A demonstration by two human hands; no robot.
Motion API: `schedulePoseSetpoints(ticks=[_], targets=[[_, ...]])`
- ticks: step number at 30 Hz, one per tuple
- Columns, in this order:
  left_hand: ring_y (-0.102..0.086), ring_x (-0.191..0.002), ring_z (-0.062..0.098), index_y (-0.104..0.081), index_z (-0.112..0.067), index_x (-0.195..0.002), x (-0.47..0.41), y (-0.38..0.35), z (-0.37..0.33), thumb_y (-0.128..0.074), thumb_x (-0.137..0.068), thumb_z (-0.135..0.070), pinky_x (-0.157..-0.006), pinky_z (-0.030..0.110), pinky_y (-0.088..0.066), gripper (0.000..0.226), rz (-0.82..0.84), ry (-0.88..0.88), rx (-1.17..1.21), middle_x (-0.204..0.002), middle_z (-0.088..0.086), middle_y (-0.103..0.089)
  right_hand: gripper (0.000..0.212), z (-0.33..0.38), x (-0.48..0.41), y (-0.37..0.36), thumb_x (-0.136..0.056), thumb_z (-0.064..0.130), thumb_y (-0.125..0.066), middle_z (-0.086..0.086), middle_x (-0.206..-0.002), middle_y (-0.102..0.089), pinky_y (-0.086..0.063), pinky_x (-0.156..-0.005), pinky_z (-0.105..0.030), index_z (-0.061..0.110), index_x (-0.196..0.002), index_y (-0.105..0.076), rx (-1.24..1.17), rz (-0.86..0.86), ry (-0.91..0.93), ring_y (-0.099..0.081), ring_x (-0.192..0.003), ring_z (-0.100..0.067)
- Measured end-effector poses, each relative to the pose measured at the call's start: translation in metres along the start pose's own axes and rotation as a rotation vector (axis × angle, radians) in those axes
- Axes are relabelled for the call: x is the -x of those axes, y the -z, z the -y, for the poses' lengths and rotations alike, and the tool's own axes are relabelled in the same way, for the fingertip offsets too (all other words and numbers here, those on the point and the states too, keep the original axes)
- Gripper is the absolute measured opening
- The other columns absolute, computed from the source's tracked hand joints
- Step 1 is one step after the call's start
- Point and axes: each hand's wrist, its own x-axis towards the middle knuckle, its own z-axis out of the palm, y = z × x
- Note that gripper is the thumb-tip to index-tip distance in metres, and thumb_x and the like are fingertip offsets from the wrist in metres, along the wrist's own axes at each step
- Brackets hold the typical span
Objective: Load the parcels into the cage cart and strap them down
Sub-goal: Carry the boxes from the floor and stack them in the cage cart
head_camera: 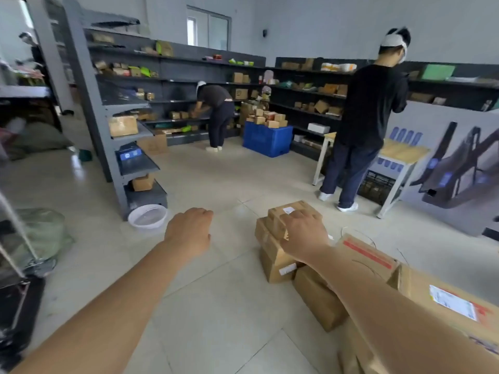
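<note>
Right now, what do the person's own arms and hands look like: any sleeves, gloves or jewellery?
Both the left hand and right hand are bare, without gloves. Both forearms are bare too, with no sleeve showing up to the frame's edge. No watch, ring or wristband is visible.

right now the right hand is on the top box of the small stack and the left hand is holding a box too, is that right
Not quite. The head view shows the left hand holding nothing, above bare floor. The right hand is on the top box of the small stack.
</note>
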Motion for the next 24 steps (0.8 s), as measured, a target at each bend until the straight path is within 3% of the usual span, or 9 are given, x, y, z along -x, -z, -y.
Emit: schedulePoseSetpoints(ticks=[5,10,15,18,24], targets=[[-0.056,-0.109,0.026,-0.051,-0.014,-0.12,-0.008,-0.006,-0.088,-0.052,-0.093,-0.026,-0.081,0.033,-0.045,0.029,0.024,-0.187,0.084,-0.121,0.001,-0.056,0.047,-0.073,0.068,-0.01,-0.09,0.034,-0.055,-0.004,-0.13,-0.054,-0.036,-0.102,-0.037,0.02,-0.134,-0.048,0.014,0.044,-0.214,-0.043,-0.125,-0.025],[-0.057,-0.112,0.023,-0.051,-0.02,-0.124,-0.011,-0.018,-0.178,-0.055,-0.091,-0.033,-0.085,0.037,-0.051,0.035,0.054,-0.337,0.151,-0.125,-0.002,-0.057,0.055,-0.141,0.132,-0.02,-0.089,0.036,-0.055,-0.005,-0.142,-0.047,-0.031,-0.11,-0.04,0.021,-0.141,-0.043,0.023,0.079,-0.404,-0.036,-0.135,-0.026],[-0.055,-0.112,0.022,-0.052,-0.02,-0.123,-0.01,-0.028,-0.274,-0.054,-0.094,-0.031,-0.076,0.031,-0.044,0.031,0.097,-0.442,0.189,-0.126,-0.002,-0.055,0.049,-0.216,0.187,-0.036,-0.089,0.03,-0.054,-0.005,-0.133,-0.054,-0.037,-0.103,-0.037,0.02,-0.137,-0.046,0.04,0.115,-0.548,-0.042,-0.128,-0.026],[-0.054,-0.114,0.022,-0.053,-0.02,-0.119,-0.012,-0.039,-0.328,-0.053,-0.094,-0.032,-0.082,0.035,-0.047,0.027,0.13,-0.479,0.191,-0.125,-0.003,-0.056,0.048,-0.264,0.215,-0.048,-0.089,0.033,-0.055,-0.004,-0.13,-0.056,-0.037,-0.101,-0.036,0.019,-0.134,-0.048,0.064,0.147,-0.601,-0.044,-0.125,-0.026],[-0.05,-0.124,0.022,-0.046,-0.019,-0.136,-0.015,-0.073,-0.435,-0.053,-0.095,-0.031,-0.094,0.036,-0.046,0.044,0.242,-0.5,0.2,-0.138,-0.002,-0.05,0.042,-0.356,0.266,-0.077,-0.088,0.036,-0.057,-0.002,-0.121,-0.059,-0.043,-0.095,-0.034,0.021,-0.127,-0.052,0.049,0.179,-0.7,-0.049,-0.115,-0.022]])
